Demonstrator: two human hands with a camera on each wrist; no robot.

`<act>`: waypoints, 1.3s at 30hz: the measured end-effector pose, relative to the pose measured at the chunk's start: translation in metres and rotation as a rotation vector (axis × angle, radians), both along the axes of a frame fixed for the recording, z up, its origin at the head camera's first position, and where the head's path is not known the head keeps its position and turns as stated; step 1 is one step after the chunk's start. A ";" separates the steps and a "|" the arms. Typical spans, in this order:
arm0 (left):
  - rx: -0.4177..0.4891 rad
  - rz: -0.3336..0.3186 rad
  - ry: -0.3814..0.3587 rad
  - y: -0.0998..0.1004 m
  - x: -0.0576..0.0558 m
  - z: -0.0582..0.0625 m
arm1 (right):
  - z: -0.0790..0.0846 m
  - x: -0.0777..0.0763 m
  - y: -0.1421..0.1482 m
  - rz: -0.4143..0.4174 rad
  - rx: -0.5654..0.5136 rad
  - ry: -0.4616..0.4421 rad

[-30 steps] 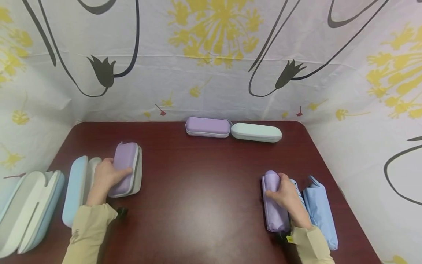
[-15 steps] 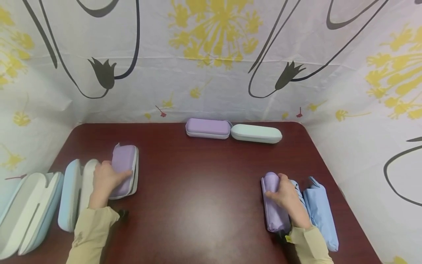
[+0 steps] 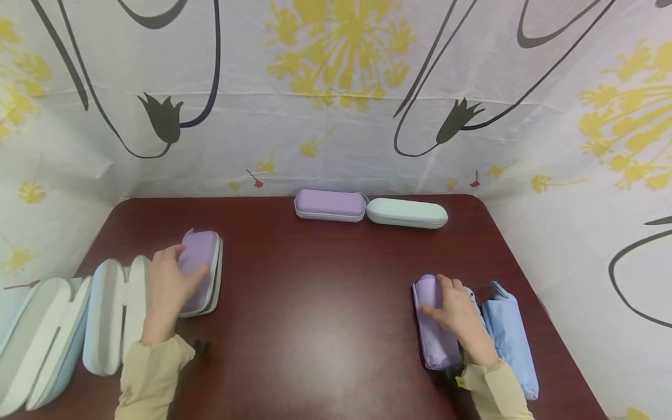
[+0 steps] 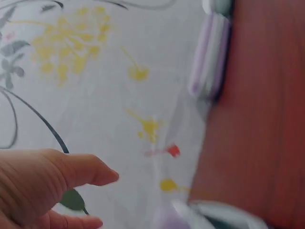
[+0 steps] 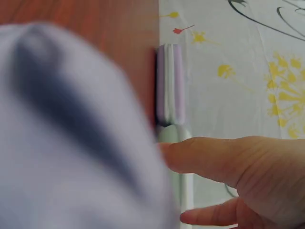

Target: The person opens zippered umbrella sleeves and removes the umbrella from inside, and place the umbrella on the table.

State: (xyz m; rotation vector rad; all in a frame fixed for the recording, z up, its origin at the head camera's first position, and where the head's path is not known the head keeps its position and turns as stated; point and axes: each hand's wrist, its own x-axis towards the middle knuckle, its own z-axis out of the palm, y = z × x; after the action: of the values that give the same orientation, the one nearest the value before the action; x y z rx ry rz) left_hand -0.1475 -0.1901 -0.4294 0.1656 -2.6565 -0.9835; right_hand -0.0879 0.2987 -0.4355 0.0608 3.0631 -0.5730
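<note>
My left hand lies over the left side of a purple zip case, thumb spread from the fingers. The left wrist view shows its thumb and finger a little apart from the blurred purple case, with nothing between them. Beside that hand, a light blue case stands open on its pale lining. My right hand holds a long soft purple pouch, thumb on top and fingers over its right side. In the right wrist view the blurred pouch hides part of the thumb tip.
A larger open blue case lies at the left edge. A blue fabric pouch rests right of my right hand, with another blue item partly hidden between. Purple and mint cases sit along the back edge, before a patterned cloth.
The light blue case has opened wider and shifted left. The purple case under my left hand has moved slightly left. The far end of the purple pouch has turned a little left.
</note>
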 end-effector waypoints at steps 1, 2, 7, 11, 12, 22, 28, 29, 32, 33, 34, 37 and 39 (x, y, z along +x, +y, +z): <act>0.029 -0.015 0.041 0.005 -0.001 0.002 | 0.002 -0.001 -0.001 0.020 -0.001 0.028; 0.054 -0.036 0.067 0.009 -0.003 0.004 | 0.003 -0.002 -0.001 0.042 -0.011 0.051; 0.166 -0.183 0.043 0.033 -0.017 0.005 | 0.007 -0.014 -0.011 0.158 -0.103 0.116; 0.230 -0.264 0.002 0.048 -0.034 0.000 | 0.010 -0.029 -0.023 0.227 -0.160 0.149; 0.251 -0.272 -0.003 0.052 -0.039 -0.001 | 0.010 -0.033 -0.026 0.239 -0.172 0.150; 0.507 -0.322 -0.130 0.090 -0.085 -0.004 | 0.007 -0.071 -0.058 0.257 -0.293 0.203; 0.704 -0.296 -0.203 0.107 -0.113 -0.014 | -0.001 -0.100 -0.075 0.204 -0.367 0.195; 0.726 -0.291 -0.211 0.109 -0.117 -0.016 | -0.003 -0.106 -0.077 0.189 -0.377 0.193; 0.785 -0.277 -0.237 0.118 -0.129 -0.024 | -0.010 -0.124 -0.083 0.150 -0.406 0.194; 0.801 -0.272 -0.246 0.120 -0.133 -0.027 | -0.012 -0.129 -0.084 0.136 -0.420 0.195; 0.815 -0.268 -0.254 0.123 -0.137 -0.030 | -0.013 -0.134 -0.086 0.122 -0.432 0.193; 0.859 -0.252 -0.272 0.130 -0.146 -0.037 | -0.018 -0.148 -0.090 0.089 -0.478 0.187; 0.870 -0.242 -0.280 0.134 -0.151 -0.040 | -0.021 -0.155 -0.092 0.070 -0.500 0.187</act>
State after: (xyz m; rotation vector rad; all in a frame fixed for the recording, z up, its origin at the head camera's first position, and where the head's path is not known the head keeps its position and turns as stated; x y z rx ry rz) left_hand -0.2985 -0.0559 -0.4693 0.1722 -2.3025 -2.2864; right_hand -0.2430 0.2070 -0.4563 -0.1163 2.9683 -1.3844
